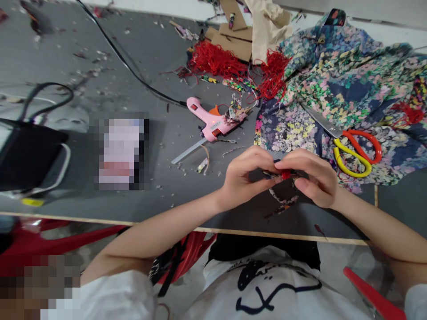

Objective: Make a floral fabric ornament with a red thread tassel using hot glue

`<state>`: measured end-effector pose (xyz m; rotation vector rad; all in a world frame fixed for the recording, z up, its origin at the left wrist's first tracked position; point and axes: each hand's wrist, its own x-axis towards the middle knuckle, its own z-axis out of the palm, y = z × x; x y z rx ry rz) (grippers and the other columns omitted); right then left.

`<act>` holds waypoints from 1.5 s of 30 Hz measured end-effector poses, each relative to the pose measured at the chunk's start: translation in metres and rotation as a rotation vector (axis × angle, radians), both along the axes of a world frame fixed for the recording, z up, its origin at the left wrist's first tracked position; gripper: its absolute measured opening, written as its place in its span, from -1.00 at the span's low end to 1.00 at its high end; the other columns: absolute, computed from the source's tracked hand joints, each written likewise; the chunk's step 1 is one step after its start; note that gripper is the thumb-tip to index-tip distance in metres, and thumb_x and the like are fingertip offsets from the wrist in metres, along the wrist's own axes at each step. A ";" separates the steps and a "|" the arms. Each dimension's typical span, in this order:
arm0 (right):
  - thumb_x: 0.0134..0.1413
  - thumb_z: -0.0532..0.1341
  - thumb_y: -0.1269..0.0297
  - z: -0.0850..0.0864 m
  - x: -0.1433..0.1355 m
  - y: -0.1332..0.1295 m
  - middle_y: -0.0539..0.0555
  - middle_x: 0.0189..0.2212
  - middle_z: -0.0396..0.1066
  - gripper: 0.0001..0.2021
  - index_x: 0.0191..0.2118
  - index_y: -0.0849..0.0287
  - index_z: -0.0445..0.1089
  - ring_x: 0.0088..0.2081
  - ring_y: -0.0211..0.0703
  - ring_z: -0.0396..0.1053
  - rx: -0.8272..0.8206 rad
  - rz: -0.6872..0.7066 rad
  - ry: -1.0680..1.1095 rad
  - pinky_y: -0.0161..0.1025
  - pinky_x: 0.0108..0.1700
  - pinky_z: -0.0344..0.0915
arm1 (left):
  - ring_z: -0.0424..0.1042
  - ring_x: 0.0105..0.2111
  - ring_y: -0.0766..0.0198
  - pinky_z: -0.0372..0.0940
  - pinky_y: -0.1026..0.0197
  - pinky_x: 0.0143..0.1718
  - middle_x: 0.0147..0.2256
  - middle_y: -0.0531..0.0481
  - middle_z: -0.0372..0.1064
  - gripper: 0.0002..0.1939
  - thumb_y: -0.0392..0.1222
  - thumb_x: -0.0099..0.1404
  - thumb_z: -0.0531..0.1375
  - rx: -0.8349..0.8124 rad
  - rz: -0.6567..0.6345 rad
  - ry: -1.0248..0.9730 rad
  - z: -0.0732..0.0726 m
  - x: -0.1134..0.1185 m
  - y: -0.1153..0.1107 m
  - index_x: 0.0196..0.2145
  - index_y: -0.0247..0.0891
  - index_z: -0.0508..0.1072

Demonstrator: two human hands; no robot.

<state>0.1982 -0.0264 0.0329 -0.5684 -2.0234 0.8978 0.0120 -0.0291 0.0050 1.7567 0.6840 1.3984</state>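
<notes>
Above the front part of the table, my left hand (248, 171) and my right hand (315, 175) meet fingertip to fingertip. Both pinch a small floral fabric piece with red thread (286, 174) around its middle. Fingers cover much of it, so its full shape is hidden. Narrow patterned fabric strips (283, 205) dangle below the fingers. Beyond my left hand lies a pink hot glue gun (211, 122) with a glue stick jutting from its back and fabric scraps by its nozzle. Scissors with one red and one yellow handle (353, 151) rest on floral cloth (336, 84) beyond my right hand.
Red thread bundles (216, 60) lie at the back near cardboard pieces (233, 40) and cream cloth (268, 26). A black cable (130, 73) runs to the glue gun. At left are a blurred-out phone (120, 153) and a black bag (30, 151). Small scraps litter the grey table (187, 200).
</notes>
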 end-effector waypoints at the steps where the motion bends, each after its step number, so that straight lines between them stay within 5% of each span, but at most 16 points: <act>1: 0.17 0.04 0.38 0.001 0.000 0.001 0.08 -0.31 0.44 -0.71 -0.01 0.13 0.34 -0.24 -0.18 0.39 -0.006 -0.001 -0.009 -0.20 -0.17 0.34 | 0.40 -0.40 0.35 0.28 0.29 -0.35 -0.44 0.05 0.42 -0.88 -0.27 0.12 0.35 -0.002 -0.006 -0.005 0.000 0.000 0.000 -0.37 -0.20 0.48; 10: 0.19 0.12 0.28 0.006 0.002 0.003 0.03 -0.44 0.37 -0.87 -0.22 0.12 0.40 -0.34 -0.20 0.34 -0.056 -0.083 -0.072 -0.21 -0.30 0.30 | 0.39 -0.38 0.36 0.30 0.30 -0.32 -0.43 0.05 0.41 -0.87 -0.31 0.13 0.34 0.016 -0.025 0.003 0.001 -0.001 0.002 -0.35 -0.21 0.47; 17: 0.17 0.18 0.29 0.000 0.002 0.004 0.03 -0.37 0.41 -0.95 -0.30 0.12 0.37 -0.28 -0.23 0.37 -0.170 -0.095 -0.003 -0.23 -0.21 0.33 | 0.40 -0.40 0.36 0.29 0.30 -0.35 -0.44 0.04 0.43 -0.87 -0.25 0.10 0.37 -0.066 0.000 -0.032 0.005 -0.001 0.002 -0.37 -0.21 0.50; 29: 0.13 0.20 0.35 -0.008 0.000 0.006 0.06 -0.43 0.45 -0.96 -0.28 0.10 0.37 -0.36 -0.20 0.41 0.066 -0.103 0.018 -0.20 -0.28 0.38 | 0.41 -0.38 0.34 0.31 0.29 -0.35 -0.43 0.02 0.43 -0.86 -0.31 0.12 0.34 -0.038 -0.026 -0.069 0.003 -0.003 0.001 -0.33 -0.22 0.48; 45: 0.13 0.21 0.37 -0.004 -0.002 0.000 0.04 -0.43 0.46 -0.96 -0.27 0.10 0.37 -0.37 -0.24 0.43 0.059 -0.216 -0.028 -0.27 -0.33 0.37 | 0.41 -0.37 0.34 0.31 0.28 -0.30 -0.41 0.01 0.45 -0.94 -0.26 0.17 0.31 -0.143 -0.023 -0.063 0.005 -0.002 0.001 -0.34 -0.22 0.50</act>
